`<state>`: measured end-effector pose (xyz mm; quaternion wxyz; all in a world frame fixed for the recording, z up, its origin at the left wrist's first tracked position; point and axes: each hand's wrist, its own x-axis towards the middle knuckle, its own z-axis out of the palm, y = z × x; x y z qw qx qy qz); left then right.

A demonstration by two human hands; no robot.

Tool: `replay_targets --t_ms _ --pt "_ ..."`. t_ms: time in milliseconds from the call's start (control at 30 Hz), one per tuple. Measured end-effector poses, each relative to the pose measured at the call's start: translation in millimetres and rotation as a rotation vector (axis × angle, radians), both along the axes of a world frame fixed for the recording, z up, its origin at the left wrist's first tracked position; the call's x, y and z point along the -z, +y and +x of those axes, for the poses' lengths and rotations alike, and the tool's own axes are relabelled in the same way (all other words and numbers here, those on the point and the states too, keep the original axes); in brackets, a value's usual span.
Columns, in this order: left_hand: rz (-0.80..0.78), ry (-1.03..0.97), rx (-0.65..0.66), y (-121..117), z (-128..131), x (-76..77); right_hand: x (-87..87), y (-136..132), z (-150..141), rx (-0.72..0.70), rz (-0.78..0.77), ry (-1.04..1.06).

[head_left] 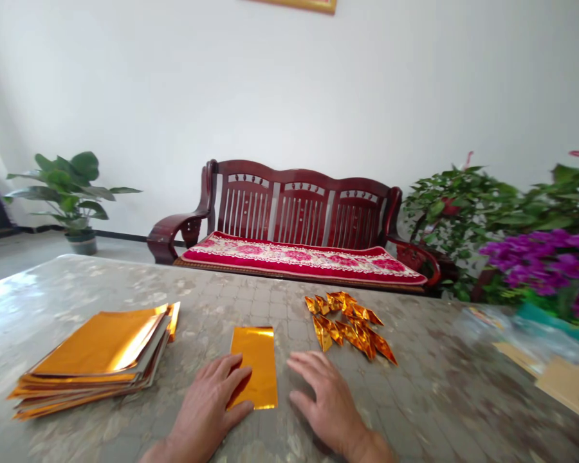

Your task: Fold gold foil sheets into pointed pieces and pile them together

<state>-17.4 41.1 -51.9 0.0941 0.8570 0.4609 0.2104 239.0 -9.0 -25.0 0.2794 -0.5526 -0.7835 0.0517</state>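
Observation:
A narrow rectangle of shiny gold foil paper (260,366) lies flat on the table before me, its long side pointing away. My left hand (217,392) rests over its left edge, fingers stretched out and touching it. Just right of the paper, my right hand (325,399) hovers or rests with fingers apart, holding nothing; whether it touches the table I cannot tell. Beyond the right hand sit several folded gold foil pieces (350,325) in two rough rows. To the left is a stack of gold foil sheets (96,344), its edges uneven.
The table (197,296) has a patterned, glossy cover. On its right side lie clear plastic wrapping (502,334) and brown card (567,382). Purple flowers (545,257) stand at the right. A wooden bench (299,206) with a red cushion (289,257) is behind the table.

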Motion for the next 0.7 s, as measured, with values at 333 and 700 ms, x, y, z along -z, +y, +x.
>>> replay_targets --t_ms 333,700 --pt "0.015 -0.081 0.083 -0.9 4.7 5.0 4.3 -4.2 -22.7 -0.116 -0.030 -0.125" --pt "-0.068 -0.252 0.088 -2.3 2.7 -4.8 16.6 1.7 -24.9 -0.086 0.151 -0.130"
